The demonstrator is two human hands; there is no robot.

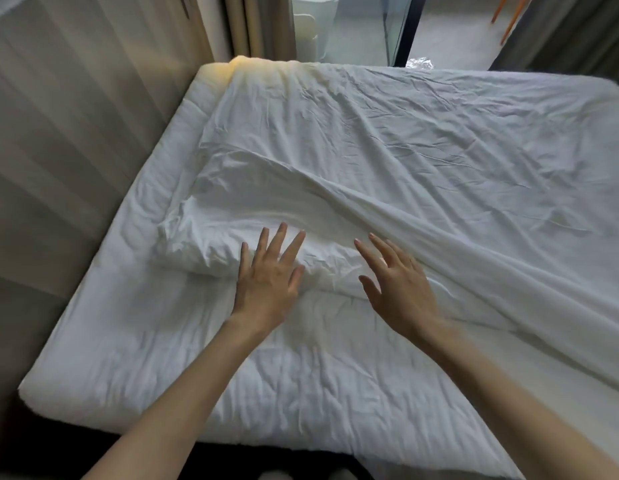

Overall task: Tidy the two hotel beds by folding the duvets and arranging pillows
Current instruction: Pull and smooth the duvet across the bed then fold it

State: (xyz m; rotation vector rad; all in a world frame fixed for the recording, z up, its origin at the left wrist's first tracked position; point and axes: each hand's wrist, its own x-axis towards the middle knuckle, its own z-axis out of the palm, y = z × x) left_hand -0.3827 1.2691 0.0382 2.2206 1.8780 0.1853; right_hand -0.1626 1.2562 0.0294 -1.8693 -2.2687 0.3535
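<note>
Duvet (422, 161), white, rumpled, is spread on bed; folded corner is touched by left hand (266, 282), fingers spread; right hand (398, 285), fingers spread, is held just above.

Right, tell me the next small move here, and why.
Probably grip the duvet edge with the right hand and draw it back off the pillow. Both hands are open and hold nothing. The left hand lies flat on the pillow, and the creased duvet runs slantwise across the bed, seemingly lapping the pillow near the right hand.
</note>
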